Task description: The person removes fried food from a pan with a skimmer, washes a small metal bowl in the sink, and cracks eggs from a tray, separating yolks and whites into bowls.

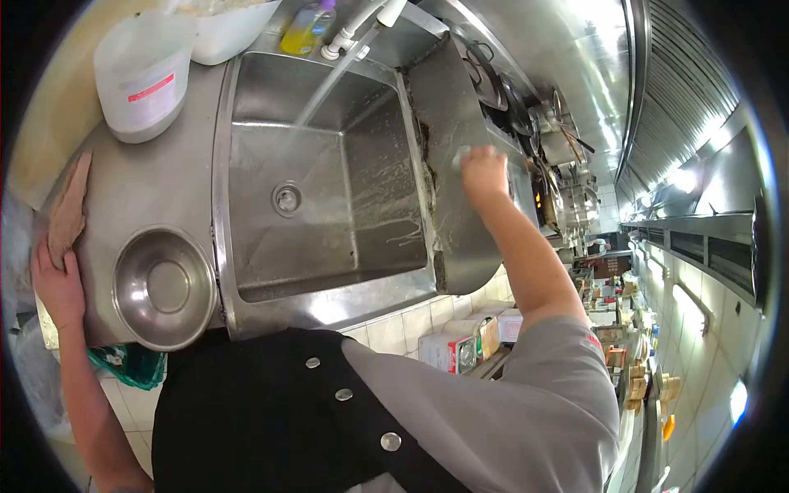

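Left hand at far-left counter edge, on near end of rag, thumb and fingers either side of it; can't tell if gripping. Rag bunched, lying lengthwise along the edge, left of bowl. Right hand on metal panel just right of sink, fingers curled down, small pale thing at fingertips; too blurred to identify, can't tell how firmly held. Bowl upright at near end of counter, beside sink's left rim. Tap at far side running, water stream angling into sink. Soap bottle left of tap; jug on counter, far left. Pans beyond panel, far right. Green bag below counter, near left.
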A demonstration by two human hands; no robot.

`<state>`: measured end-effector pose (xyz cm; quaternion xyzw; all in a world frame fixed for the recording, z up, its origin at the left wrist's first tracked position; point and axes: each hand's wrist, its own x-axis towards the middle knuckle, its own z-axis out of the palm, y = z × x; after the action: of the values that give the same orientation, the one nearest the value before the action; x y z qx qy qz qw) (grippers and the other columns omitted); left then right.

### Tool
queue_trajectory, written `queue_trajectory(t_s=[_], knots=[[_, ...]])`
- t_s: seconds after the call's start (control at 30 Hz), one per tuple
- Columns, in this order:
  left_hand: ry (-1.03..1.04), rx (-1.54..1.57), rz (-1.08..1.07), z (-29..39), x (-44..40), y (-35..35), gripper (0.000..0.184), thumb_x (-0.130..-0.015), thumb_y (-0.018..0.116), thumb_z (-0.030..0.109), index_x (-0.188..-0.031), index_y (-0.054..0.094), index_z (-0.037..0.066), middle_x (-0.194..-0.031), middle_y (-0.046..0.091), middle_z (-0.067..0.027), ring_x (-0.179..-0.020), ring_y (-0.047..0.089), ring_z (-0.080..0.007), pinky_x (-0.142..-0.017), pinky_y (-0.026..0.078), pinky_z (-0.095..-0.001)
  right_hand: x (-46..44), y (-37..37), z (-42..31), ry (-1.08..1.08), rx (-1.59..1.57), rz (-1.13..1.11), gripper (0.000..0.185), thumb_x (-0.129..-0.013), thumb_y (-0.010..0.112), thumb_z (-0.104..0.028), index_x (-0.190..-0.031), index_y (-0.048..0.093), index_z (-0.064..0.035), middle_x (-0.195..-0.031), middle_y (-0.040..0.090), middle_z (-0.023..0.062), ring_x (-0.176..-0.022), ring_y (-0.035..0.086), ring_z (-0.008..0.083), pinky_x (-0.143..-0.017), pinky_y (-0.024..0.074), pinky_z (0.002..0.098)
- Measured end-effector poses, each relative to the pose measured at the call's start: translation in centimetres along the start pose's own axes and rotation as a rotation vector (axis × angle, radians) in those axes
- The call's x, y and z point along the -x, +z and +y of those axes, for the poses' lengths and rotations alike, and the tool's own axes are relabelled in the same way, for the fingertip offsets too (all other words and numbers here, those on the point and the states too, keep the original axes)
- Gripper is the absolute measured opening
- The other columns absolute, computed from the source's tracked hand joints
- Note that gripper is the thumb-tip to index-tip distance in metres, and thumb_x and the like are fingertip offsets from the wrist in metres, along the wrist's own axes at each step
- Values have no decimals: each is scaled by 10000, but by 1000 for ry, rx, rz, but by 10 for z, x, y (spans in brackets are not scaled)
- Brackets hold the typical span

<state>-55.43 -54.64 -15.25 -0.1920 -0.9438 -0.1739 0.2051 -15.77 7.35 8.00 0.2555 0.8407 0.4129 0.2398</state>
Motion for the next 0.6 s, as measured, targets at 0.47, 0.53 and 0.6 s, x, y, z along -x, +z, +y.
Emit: queue_trajectory(t_s=[0.47, 0.53, 0.6], knots=[[-58, 22, -20, 15, 1, -11, 487, -912, 583, 204, -1340, 521, -19, -1301, 550, -255, -1199, 520, -447, -1031, 418, -486, -110, -7, 32, 129, -55, 227, 232, -882, 609, -235, -1050, 744, -150, -1181, 617, 44, -1161, 528, 253, -944, 432, 453], [-64, 44, -40, 20, -2, -18, 484, -909, 587, 197, -1335, 523, -23, -1308, 548, -254, -1197, 520, -447, -1034, 416, -485, -92, -1, 21, 45, 12, 141, 234, -879, 615, -232, -1045, 753, -142, -1209, 612, 48, -1190, 526, 259, -942, 430, 450], [-95, 57, -47, 24, 0, -18, 481, -905, 590, 187, -1330, 524, -28, -1314, 545, -254, -1197, 521, -446, -1039, 412, -484, -61, 16, 1, -47, 70, 70, 206, -872, 626, -224, -1012, 760, -153, -1196, 608, 50, -1179, 536, 259, -916, 446, 440]])
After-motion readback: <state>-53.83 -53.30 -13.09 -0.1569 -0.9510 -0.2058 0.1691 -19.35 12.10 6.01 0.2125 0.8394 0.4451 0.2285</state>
